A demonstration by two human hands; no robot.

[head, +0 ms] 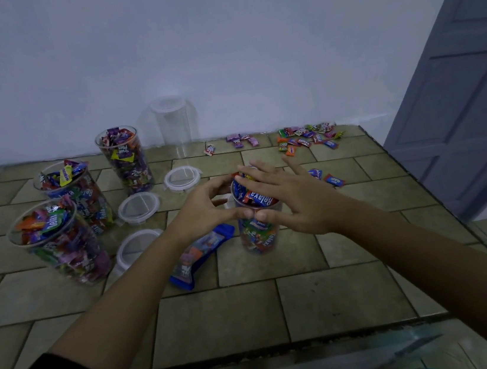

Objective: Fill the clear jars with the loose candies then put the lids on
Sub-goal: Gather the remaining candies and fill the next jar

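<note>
A clear jar (258,238) heaped with wrapped candies stands mid-table. My left hand (205,211) curls around its upper left side, fingertips at the rim. My right hand (287,197) lies over the jar's top with straight spread fingers, palm pressing the candies, thumb against the jar's front. Three more full, lidless jars stand on the left: one (58,242) nearest, one (79,193) behind it, one (126,159) further back. An empty clear jar (172,125) stands by the wall. Three white-rimmed lids (182,178) (138,207) (135,251) lie between the jars. Loose candies (307,140) lie at the back right.
A blue candy bag (199,259) lies flat just left of the held jar. Two loose candies (326,178) sit right of my right hand, and a few more (241,139) near the wall. The tiled table's right edge (415,180) drops off beside a grey door (465,93).
</note>
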